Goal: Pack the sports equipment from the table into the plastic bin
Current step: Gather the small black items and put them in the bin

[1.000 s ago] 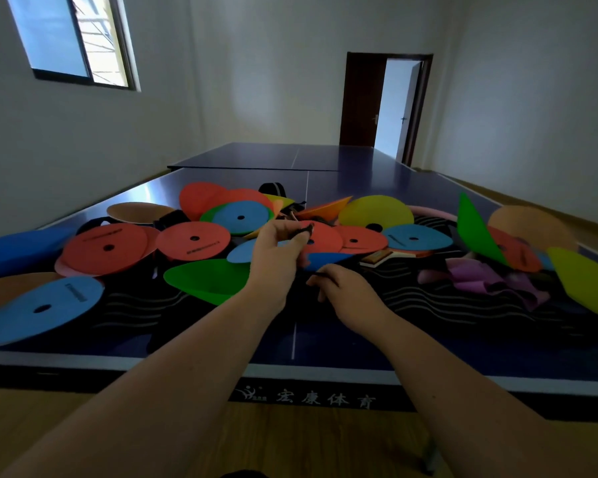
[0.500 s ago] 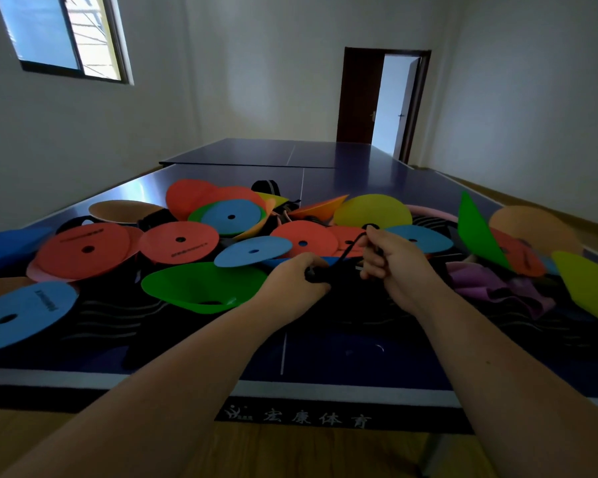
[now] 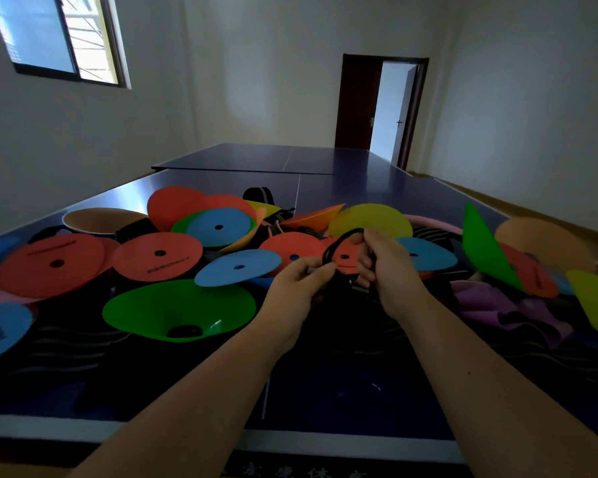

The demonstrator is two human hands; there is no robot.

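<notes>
Dim white room, open door (image 3: pixel 392 108) at the back, blue table-tennis worktop (image 3: pixel 342 163) littered with gear. Black cord (image 3: pixel 335 243) at near centre, raised off the worktop, arched in a loop between both hands; below it a dark bundle, too dim to make out. Left hand (image 3: pixel 290 288) with fingers curled, pinching the loop's lower end; right hand (image 3: pixel 390 270) with fingers clenched round the upper end, thumb on top. Half a second ago stretched straight between the hands, now bent into a loop, hands a little higher. A second ago pinched by the left only, right low near the worktop. Probably coiling the cord into a tidy bundle before packing. Just behind the hands a red disc (image 3: pixel 290 246); to the left a blue disc (image 3: pixel 239 269) over a green cone (image 3: pixel 178 310); beyond, a yellow disc (image 3: pixel 370 220); to the right purple bands (image 3: pixel 487 303). None shifted. Plastic bin nowhere in view; nearly everything seemingly yet to be packed.
</notes>
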